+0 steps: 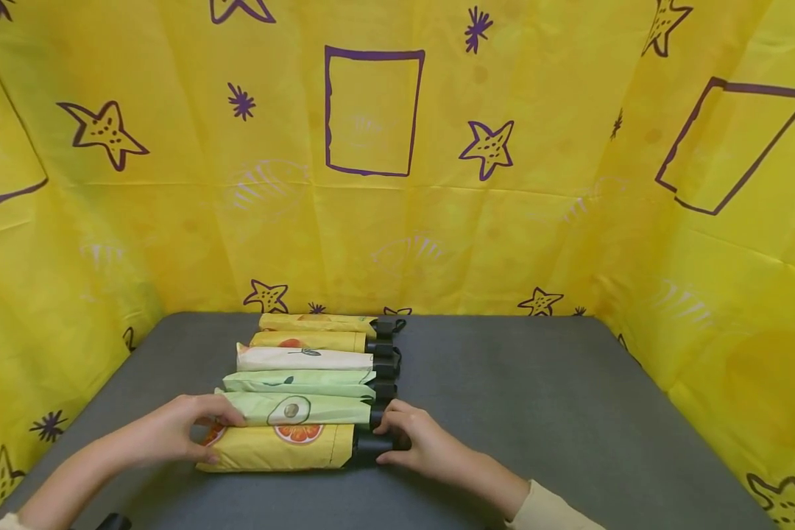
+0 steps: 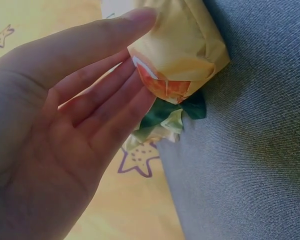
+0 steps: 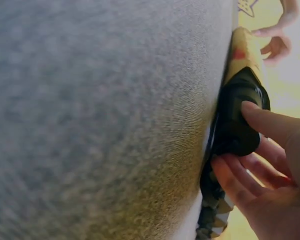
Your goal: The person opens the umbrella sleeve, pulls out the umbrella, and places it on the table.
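Here the left hand [image 1: 172, 430], fingers nearly straight, is touching the nearest yellow umbrella [image 1: 274, 447] at its tip. The right hand [image 1: 419, 440] is pinching its black handle [image 1: 373, 444] with thumb and curled fingers.

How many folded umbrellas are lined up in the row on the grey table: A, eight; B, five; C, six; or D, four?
C: the head view shows six folded umbrellas side by side on the grey table, from the far yellow one to the nearest yellow umbrella, which the left hand touches at its cloth end and the right hand holds by its black handle.
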`<state>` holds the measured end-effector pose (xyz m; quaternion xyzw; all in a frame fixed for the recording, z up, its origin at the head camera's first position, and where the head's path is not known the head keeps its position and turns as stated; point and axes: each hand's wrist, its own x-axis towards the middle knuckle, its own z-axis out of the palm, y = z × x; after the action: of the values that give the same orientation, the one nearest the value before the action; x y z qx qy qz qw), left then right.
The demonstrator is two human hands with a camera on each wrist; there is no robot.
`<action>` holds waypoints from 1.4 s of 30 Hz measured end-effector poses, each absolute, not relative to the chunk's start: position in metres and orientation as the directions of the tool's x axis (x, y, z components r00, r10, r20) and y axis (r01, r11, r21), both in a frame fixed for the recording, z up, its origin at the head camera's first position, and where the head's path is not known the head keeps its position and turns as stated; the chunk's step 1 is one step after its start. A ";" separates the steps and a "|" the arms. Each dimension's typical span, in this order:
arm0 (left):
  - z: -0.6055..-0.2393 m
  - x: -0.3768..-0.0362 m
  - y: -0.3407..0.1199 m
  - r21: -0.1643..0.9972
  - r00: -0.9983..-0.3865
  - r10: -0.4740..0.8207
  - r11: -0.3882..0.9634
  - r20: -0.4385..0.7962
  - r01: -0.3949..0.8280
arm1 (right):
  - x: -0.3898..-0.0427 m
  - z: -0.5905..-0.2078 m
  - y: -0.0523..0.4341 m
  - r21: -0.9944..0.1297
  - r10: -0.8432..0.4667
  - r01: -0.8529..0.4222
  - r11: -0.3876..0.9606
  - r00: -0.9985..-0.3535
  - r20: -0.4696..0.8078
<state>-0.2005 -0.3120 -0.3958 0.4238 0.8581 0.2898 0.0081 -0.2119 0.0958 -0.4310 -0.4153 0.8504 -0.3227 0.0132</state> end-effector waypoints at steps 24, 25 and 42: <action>-0.403 -0.200 -0.308 0.478 -0.621 0.739 0.460 0.260 0.748 | -0.212 -0.432 0.105 -0.626 -0.709 -0.685 0.373 -0.645 0.283; -0.403 -0.200 -0.308 0.485 -0.624 0.738 0.460 0.257 0.744 | -0.212 -0.432 0.106 -0.629 -0.707 -0.682 0.373 -0.648 0.284; -0.407 -0.200 -0.313 0.551 -0.661 0.723 0.474 0.202 0.687 | -0.219 -0.431 0.140 -0.684 -0.644 -0.613 0.396 -0.716 0.270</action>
<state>-0.2000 -0.3127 -0.4069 0.4108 0.8579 0.3072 0.0294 -0.2192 0.1401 -0.4313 -0.3763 0.8351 -0.4008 0.0190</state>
